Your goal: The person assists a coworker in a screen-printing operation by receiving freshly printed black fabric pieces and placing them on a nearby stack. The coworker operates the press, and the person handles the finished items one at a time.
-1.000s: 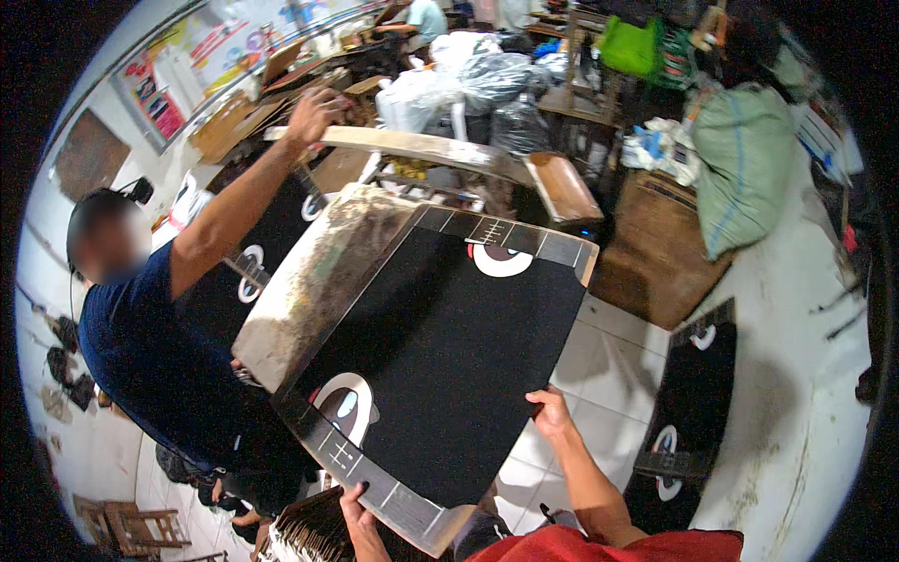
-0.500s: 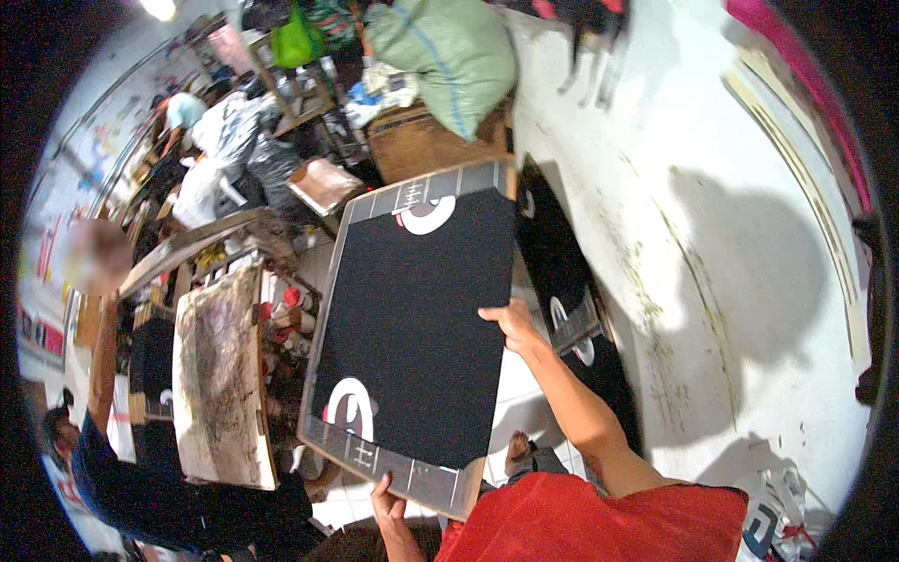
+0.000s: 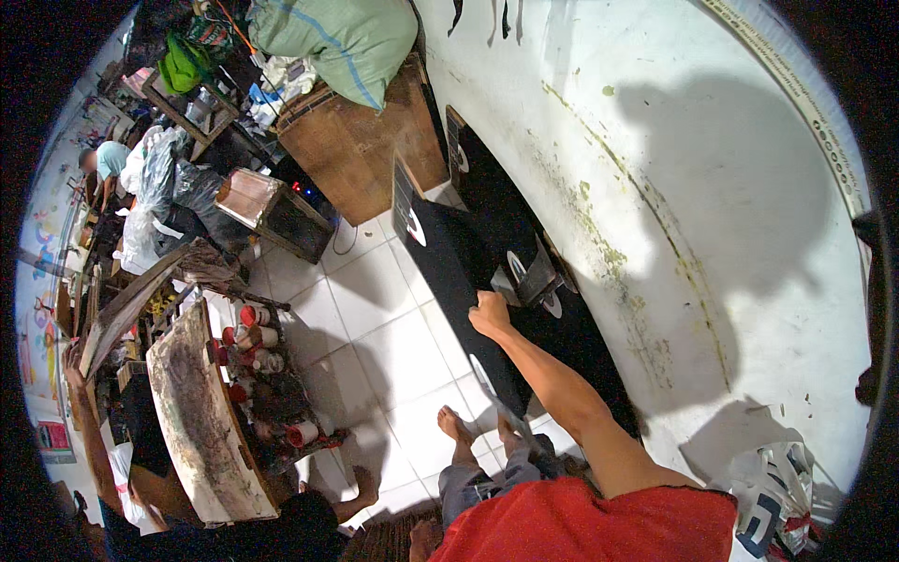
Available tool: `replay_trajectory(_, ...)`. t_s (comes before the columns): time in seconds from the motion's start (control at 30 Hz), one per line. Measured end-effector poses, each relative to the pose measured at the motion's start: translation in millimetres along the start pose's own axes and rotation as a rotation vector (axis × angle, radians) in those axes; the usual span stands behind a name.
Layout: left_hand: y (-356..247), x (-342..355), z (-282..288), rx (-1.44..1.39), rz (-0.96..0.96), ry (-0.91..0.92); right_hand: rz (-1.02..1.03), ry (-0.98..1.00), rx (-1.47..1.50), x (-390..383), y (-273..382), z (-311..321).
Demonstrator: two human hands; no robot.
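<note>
Panel of black fabric (image 3: 448, 272) is hanging steeply tilted from the right hand (image 3: 489, 315) in the head view, its long right edge being clasped in closed fingers, and a white eye-like motif (image 3: 416, 228) is showing near its upper left corner. The left hand (image 3: 426, 540) is barely showing, a dim shape at the lower rim, and I cannot tell whether it is gripping anything. With the load apparently hanging at one edge, an off-centre hold could, I judge, cause twisting or slipping. Similar black panels (image 3: 496, 201) are leaning along the foot of the stained white wall (image 3: 693, 234), so a careless swing could scuff them; whether they are touching the held one, I cannot tell. Bare feet (image 3: 453, 423) are standing near its lower corner, where a lost grip could bring a knock. Pale light is falling across the tiled floor (image 3: 375, 300). By that floor's left edge, a co-worker's hand (image 3: 73, 367) is holding a wooden frame (image 3: 131, 304) beside a smeared board (image 3: 192, 412), while red-and-white pots (image 3: 255, 317) are lining that board's right edge. Farther off, a green sack (image 3: 337, 42) is resting atop a brown cabinet (image 3: 365, 140).
</note>
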State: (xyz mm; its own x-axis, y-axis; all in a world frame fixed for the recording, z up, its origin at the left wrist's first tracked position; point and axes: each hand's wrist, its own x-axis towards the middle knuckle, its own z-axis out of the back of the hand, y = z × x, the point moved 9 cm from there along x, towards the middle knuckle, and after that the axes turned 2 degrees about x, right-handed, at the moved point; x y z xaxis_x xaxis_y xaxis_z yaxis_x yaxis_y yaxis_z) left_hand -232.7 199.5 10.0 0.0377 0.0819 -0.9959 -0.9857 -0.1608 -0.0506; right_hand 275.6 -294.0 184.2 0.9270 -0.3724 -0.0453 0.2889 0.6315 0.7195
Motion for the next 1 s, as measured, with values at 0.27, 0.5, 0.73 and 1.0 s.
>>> replay_trajectory(0.27, -77, -20, -4, -0.057, -0.249, -0.057, -0.143, 0.143, -0.206, -61, -117, -2)
replay_trajectory(0.5, -172, -34, -45, 0.027, -0.376, -0.057, -0.312, 0.261, -0.362, -145, -242, 16)
replay_trajectory(0.73, -120, -20, -52, 0.029, -0.218, -0.061, -0.434, 0.271, -0.502, -219, -320, 36)
replay_trajectory(1.0, -75, -20, -49, 0.281, -0.124, -0.139, -0.417, 0.238, -0.587, -221, -337, 52)
